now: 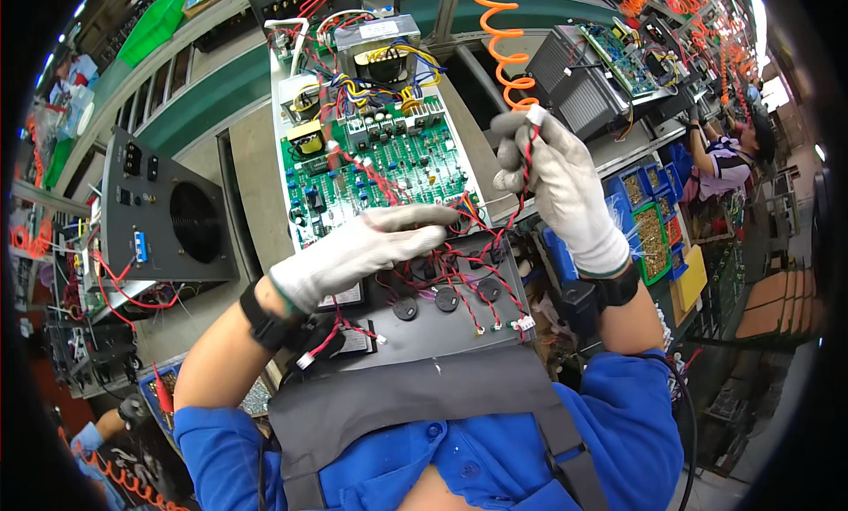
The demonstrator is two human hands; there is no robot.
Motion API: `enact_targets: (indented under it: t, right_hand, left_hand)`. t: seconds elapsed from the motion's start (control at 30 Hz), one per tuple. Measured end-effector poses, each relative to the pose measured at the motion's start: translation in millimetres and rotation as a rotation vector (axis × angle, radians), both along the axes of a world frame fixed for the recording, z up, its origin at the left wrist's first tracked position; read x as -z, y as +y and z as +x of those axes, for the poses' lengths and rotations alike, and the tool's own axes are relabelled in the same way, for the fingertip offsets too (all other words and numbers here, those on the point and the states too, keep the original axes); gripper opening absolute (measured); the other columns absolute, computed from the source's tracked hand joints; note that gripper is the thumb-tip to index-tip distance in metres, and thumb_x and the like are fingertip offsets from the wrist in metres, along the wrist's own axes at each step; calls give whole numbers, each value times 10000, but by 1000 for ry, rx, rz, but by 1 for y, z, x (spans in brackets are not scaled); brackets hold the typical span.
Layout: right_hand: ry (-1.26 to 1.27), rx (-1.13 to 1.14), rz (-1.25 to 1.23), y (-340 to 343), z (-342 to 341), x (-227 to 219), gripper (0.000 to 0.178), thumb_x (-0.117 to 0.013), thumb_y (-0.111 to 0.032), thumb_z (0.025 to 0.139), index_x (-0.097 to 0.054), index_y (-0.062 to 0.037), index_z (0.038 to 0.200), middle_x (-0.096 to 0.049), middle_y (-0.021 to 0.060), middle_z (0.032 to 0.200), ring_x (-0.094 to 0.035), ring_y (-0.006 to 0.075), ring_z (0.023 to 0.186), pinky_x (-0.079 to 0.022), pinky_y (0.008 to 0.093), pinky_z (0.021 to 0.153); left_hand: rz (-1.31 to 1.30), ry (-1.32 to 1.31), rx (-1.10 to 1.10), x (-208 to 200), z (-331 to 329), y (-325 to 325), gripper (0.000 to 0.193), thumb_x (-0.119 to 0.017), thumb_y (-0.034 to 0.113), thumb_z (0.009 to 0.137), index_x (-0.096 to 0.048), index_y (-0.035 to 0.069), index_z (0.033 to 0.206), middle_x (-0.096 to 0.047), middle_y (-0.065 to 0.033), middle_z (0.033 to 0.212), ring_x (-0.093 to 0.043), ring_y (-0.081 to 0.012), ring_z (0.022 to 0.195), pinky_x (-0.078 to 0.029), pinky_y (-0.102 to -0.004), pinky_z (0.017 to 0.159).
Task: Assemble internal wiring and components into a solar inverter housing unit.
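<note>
My right hand (570, 180), in a white-and-grey glove, pinches the white plug connector (535, 114) of a twisted red-and-black cable (527, 162). That cable hangs down toward the lower edge of a green circuit board (397, 171). My gloved left hand (375, 246) has its fingers stretched out over more twisted wires (455, 259) there; what lies beneath its palm is hidden. Nearest to me is a dark panel (424, 339) with round black parts (447, 300) and several loose white plugs (526, 324). A transformer (386, 65) with blue and yellow wires sits at the board's far end.
On the left stands a dark metal housing (159, 211) with a round fan opening. A finned unit (570, 83) lies at the far right, beside a coiled orange hose (510, 60). Screw bins (654, 242) are on my right. A co-worker (729, 162) sits further right.
</note>
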State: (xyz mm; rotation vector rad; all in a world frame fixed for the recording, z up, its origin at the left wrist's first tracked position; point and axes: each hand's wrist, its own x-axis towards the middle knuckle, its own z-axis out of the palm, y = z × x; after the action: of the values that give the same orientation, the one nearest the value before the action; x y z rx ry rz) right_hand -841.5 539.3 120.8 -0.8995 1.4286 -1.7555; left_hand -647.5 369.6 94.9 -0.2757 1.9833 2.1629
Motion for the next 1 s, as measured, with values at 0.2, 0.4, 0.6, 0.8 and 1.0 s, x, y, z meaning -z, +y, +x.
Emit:
enact_targets:
  t: [0.2,0.4,0.6,0.8,1.0]
  right_hand:
    - [671,85,177,-31,1,19,260,-560,-274,1037,-617,-38,1133,-629,17,899,-573,102,700,-481,268,647]
    - [999,-69,518,-45,0,51,141,-542,-178,1019,-570,-41,998,-592,144,926,-606,362,829,-480,388,733]
    - [929,-136,321,-58,10,30,140,-604,-171,975,-576,-40,1013,-637,151,878,-655,348,757,-497,383,673]
    - [832,-293,263,-48,8,11,233,-690,-127,906,-634,-26,1108,-673,132,988,-685,251,854,-532,356,759]
    - [1008,69,372,-40,-20,11,244,-580,-22,941,-653,16,1170,-697,145,1076,-681,242,956,-520,311,871]
  left_hand:
    - [-89,-168,-181,-9,17,12,359,-557,178,978,-654,21,1285,-678,-14,1020,-593,-96,918,-484,-264,871]
    - [-81,120,-409,-8,38,0,406,-612,222,983,-608,70,1359,-679,-30,1176,-624,-138,1060,-465,-302,971]
    - [-258,18,-456,2,-10,-9,453,-668,202,932,-588,-34,1310,-663,-19,1046,-578,-76,938,-464,-245,878]
    - [-74,-58,-618,8,-9,-9,187,-664,109,938,-651,11,1096,-565,77,821,-456,-8,700,-387,-194,633]
    - [-56,-40,-462,-26,34,-15,607,-629,113,834,-482,-35,1404,-572,3,880,-574,-85,843,-466,-258,796]
